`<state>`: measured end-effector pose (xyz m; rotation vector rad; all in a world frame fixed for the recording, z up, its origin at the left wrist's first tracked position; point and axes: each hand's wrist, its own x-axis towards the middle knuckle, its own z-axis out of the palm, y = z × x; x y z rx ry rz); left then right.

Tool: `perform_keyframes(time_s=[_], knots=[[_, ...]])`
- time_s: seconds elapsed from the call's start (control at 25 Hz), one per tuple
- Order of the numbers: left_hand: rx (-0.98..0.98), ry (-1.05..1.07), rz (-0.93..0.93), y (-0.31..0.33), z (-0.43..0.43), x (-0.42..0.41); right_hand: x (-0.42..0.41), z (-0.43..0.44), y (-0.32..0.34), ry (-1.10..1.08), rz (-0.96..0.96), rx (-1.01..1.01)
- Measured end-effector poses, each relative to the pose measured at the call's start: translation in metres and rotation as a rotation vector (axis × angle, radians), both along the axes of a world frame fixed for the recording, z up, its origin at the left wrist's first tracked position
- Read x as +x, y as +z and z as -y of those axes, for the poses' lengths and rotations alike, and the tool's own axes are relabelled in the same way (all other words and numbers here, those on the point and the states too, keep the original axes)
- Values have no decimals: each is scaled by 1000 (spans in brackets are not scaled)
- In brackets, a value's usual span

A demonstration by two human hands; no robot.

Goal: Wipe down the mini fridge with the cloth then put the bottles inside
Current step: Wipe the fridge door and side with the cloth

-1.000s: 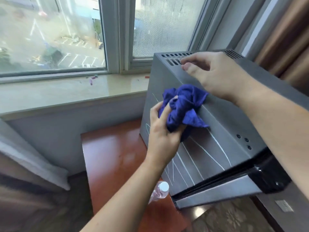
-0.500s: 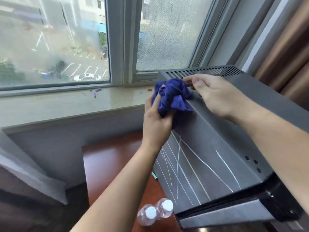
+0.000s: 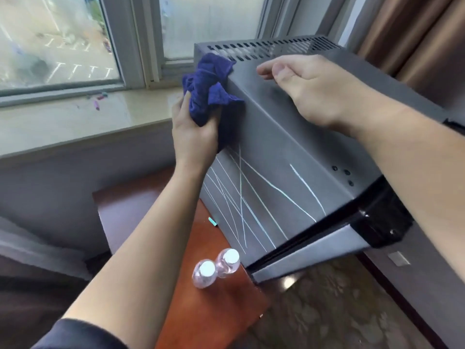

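The grey mini fridge [image 3: 281,157] stands on a red-brown wooden table [image 3: 216,316]; white streaks cross its left side. My left hand [image 3: 195,132] grips a bunched blue cloth [image 3: 207,86] and presses it against the fridge's upper left edge near the back vents. My right hand [image 3: 307,89] rests flat on the fridge top, fingers relaxed. Two clear bottles [image 3: 216,267] with white caps stand upright on the table beside the fridge's front left corner. The fridge door appears closed.
A pale window sill [image 3: 75,124] with small purple bits runs behind the table under a large window. Brown curtains [image 3: 415,39] hang at the right. Patterned carpet [image 3: 327,306] lies below the fridge front. A small teal item [image 3: 212,221] lies on the table against the fridge.
My left hand carried the cloth from the middle of the fridge's left side up to its upper back corner. The right hand stayed on the fridge top. Both bottles have come into view.
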<state>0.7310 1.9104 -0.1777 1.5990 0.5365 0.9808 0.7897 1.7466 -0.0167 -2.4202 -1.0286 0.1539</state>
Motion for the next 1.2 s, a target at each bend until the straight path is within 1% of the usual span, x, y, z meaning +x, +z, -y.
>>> perform_keyframes(time_s=[0.12,0.24,0.4,0.68,0.8,0.96,1.12,1.2], knots=[[28,-4,28,1,60,-37,-10,21,-3,15,27,-19],[18,-71,26,6,115,-71,-20,37,-4,33,28,1],[23,-111,22,11,162,-97,-31,53,-5,66,33,31],[-41,-68,23,3,223,-124,-55,82,-9,209,27,13],[-87,-72,19,-8,234,-127,-62,93,-12,244,50,-3],[-165,-85,28,-18,227,-121,-66,99,-18,276,105,-51],[-196,-30,-9,-29,200,-104,-61,89,-17,276,159,-73],[-228,-48,-25,-39,177,-93,-57,79,-16,275,177,-103]])
